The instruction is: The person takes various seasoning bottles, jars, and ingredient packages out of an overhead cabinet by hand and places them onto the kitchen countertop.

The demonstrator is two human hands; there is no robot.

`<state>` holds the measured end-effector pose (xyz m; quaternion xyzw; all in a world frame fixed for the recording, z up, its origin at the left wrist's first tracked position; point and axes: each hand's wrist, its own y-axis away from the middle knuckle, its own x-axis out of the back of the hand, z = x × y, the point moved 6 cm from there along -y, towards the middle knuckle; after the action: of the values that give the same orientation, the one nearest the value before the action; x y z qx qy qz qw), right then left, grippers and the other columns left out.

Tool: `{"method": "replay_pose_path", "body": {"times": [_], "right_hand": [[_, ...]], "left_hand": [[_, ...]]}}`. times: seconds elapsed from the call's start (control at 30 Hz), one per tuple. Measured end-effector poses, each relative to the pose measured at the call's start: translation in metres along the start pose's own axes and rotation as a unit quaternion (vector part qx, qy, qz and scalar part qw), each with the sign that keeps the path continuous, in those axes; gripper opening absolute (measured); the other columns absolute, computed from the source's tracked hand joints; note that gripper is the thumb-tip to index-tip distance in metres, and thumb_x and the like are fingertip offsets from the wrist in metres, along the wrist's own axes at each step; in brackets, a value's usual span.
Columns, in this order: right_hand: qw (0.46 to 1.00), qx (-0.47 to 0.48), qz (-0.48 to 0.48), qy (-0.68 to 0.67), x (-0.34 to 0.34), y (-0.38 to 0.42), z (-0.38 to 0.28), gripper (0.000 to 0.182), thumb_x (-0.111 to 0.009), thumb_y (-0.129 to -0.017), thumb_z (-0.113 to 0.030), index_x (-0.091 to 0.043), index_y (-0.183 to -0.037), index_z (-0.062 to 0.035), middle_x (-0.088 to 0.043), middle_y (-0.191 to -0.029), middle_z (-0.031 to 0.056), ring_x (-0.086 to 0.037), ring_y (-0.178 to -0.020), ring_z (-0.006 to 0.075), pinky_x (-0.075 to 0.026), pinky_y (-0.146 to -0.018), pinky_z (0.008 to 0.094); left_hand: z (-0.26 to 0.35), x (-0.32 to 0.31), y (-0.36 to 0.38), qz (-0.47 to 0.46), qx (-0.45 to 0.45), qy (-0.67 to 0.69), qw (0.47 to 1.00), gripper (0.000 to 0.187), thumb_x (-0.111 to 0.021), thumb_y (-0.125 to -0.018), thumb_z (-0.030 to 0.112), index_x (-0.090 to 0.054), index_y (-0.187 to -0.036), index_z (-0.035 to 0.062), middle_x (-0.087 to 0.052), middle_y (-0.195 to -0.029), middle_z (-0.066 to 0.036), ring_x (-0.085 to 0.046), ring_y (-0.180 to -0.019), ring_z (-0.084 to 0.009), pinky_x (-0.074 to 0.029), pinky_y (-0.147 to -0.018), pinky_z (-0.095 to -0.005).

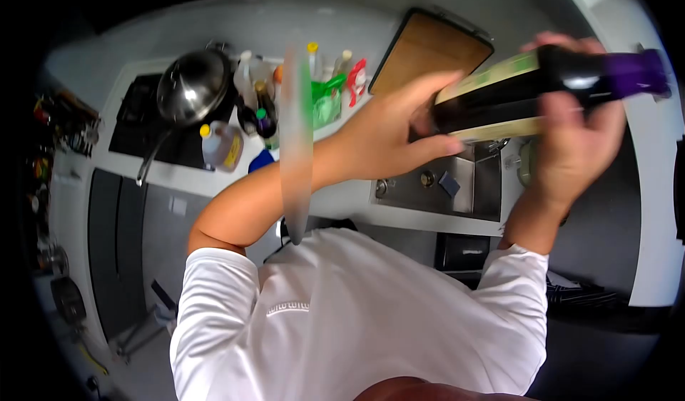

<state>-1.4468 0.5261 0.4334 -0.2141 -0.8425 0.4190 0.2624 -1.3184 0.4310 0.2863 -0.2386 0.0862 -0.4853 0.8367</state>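
Note:
A large dark bottle (pixel 492 108) with a purple cap (pixel 635 73) and a pale green-yellow label is held sideways, high above the sink. My left hand (pixel 399 126) closes around its base, thumb underneath on the near side. Toward the neck, my right hand (pixel 574 133) grips the bottle's shoulder, with its thumb in front and its other fingers over the far side. The cap points to the right and looks to be on. Motion blurs both hands a little.
Below is a steel sink (pixel 407 205) with a dark sponge (pixel 449 184). A lidded wok (pixel 193 87) sits on the black stove at left. Between them stand several bottles, including a yellow-capped jug (pixel 222 146), and a green bag (pixel 327 101). A wooden cutting board (pixel 421 55) leans behind.

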Motion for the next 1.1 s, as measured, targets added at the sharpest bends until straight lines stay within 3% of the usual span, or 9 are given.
{"method": "replay_pose_path", "body": {"times": [0.07, 0.17, 0.37, 0.57, 0.63, 0.8, 0.9, 1.03, 1.1], "right_hand": [[0.992, -0.053, -0.110, 0.028, -0.039, 0.041, 0.042, 0.060, -0.090, -0.079, -0.014, -0.056, -0.127, -0.0031, -0.066, -0.118, 0.0091, -0.062, -0.108, 0.0197, -0.051, -0.097, 0.0342], [0.958, -0.208, -0.196, 0.036, -0.099, 0.119, 0.135, 0.057, -0.090, -0.079, -0.018, -0.056, -0.122, -0.0028, -0.069, -0.106, 0.0098, -0.069, -0.096, 0.0194, -0.056, -0.086, 0.0365], [0.916, -0.316, -0.244, -0.022, -0.237, 0.266, 0.279, 0.062, -0.089, -0.080, -0.019, -0.053, -0.128, -0.0005, -0.068, -0.103, 0.0124, -0.065, -0.091, 0.0187, -0.054, -0.082, 0.0345], [0.915, -0.331, -0.228, 0.027, -0.320, 0.306, 0.318, 0.061, -0.089, -0.079, -0.020, -0.053, -0.124, 0.0006, -0.067, -0.101, 0.0169, -0.067, -0.089, 0.0282, -0.054, -0.080, 0.0391], [0.920, -0.321, -0.225, -0.009, -0.337, 0.301, 0.320, 0.061, -0.088, -0.076, -0.020, -0.053, -0.120, 0.0021, -0.065, -0.107, 0.0259, -0.066, -0.098, 0.0449, -0.052, -0.086, 0.0477], [0.926, -0.306, -0.219, -0.017, -0.372, 0.305, 0.336, 0.062, -0.090, -0.073, -0.015, -0.054, -0.122, 0.0002, -0.068, -0.109, 0.0251, -0.067, -0.103, 0.0443, -0.053, -0.089, 0.0479], [0.928, -0.308, -0.208, -0.004, -0.385, 0.304, 0.343, 0.068, -0.091, -0.072, -0.013, -0.053, -0.127, -0.0016, -0.070, -0.107, 0.0182, -0.070, -0.097, 0.0341, -0.055, -0.087, 0.0424], [0.901, -0.370, -0.224, -0.038, -0.396, 0.303, 0.353, 0.064, -0.091, -0.071, -0.012, -0.055, -0.123, 0.0011, -0.067, -0.117, 0.0253, -0.067, -0.108, 0.0434, -0.054, -0.092, 0.0478], [0.936, -0.291, -0.198, 0.026, -0.393, 0.296, 0.343, 0.069, -0.092, -0.070, -0.011, -0.054, -0.126, 0.0019, -0.061, -0.125, 0.0283, -0.063, -0.114, 0.0457, -0.053, -0.094, 0.0493]], "left_hand": [[-0.061, -0.009, 0.035, 0.016, 0.096, 0.185, 0.978, 0.076, -0.074, -0.096, 0.008, -0.033, -0.160, 0.0035, -0.066, -0.127, -0.014, -0.067, -0.102, -0.0151, -0.056, -0.087, -0.0272], [-0.190, 0.002, 0.100, 0.083, 0.211, 0.169, 0.959, 0.073, -0.070, -0.095, -0.002, -0.033, -0.158, 0.0007, -0.071, -0.105, -0.009, -0.070, -0.094, -0.0138, -0.058, -0.085, -0.0286], [-0.345, 0.054, 0.217, 0.344, 0.440, 0.275, 0.782, 0.056, -0.062, -0.098, -0.004, -0.043, -0.151, 0.0008, -0.066, -0.115, -0.012, -0.071, -0.105, -0.0233, -0.061, -0.094, -0.0301], [-0.358, 0.089, 0.237, 0.401, 0.419, 0.279, 0.766, 0.043, -0.052, -0.104, 0.000, -0.050, -0.146, 0.0025, -0.063, -0.117, -0.003, -0.061, -0.107, -0.0146, -0.052, -0.100, -0.0286], [-0.363, 0.101, 0.244, 0.434, 0.405, 0.316, 0.740, 0.034, -0.052, -0.107, 0.006, -0.054, -0.140, 0.0058, -0.064, -0.125, -0.004, -0.063, -0.114, -0.0179, -0.049, -0.107, -0.0338], [-0.369, 0.116, 0.251, 0.432, 0.396, 0.328, 0.741, 0.035, -0.051, -0.108, 0.009, -0.051, -0.143, 0.0102, -0.063, -0.131, -0.001, -0.061, -0.117, -0.0160, -0.049, -0.103, -0.0328], [-0.368, 0.119, 0.247, 0.423, 0.385, 0.351, 0.741, 0.044, -0.051, -0.107, 0.007, -0.046, -0.150, 0.0146, -0.064, -0.131, 0.000, -0.060, -0.117, -0.0158, -0.047, -0.103, -0.0344], [-0.363, 0.122, 0.239, 0.424, 0.353, 0.367, 0.749, 0.055, -0.050, -0.104, 0.004, -0.041, -0.155, 0.0199, -0.063, -0.134, 0.001, -0.059, -0.122, -0.0177, -0.043, -0.108, -0.0397], [-0.365, 0.124, 0.239, 0.425, 0.342, 0.381, 0.747, 0.057, -0.049, -0.102, 0.002, -0.040, -0.156, 0.0191, -0.061, -0.136, 0.001, -0.059, -0.124, -0.0184, -0.042, -0.108, -0.0399]]}}
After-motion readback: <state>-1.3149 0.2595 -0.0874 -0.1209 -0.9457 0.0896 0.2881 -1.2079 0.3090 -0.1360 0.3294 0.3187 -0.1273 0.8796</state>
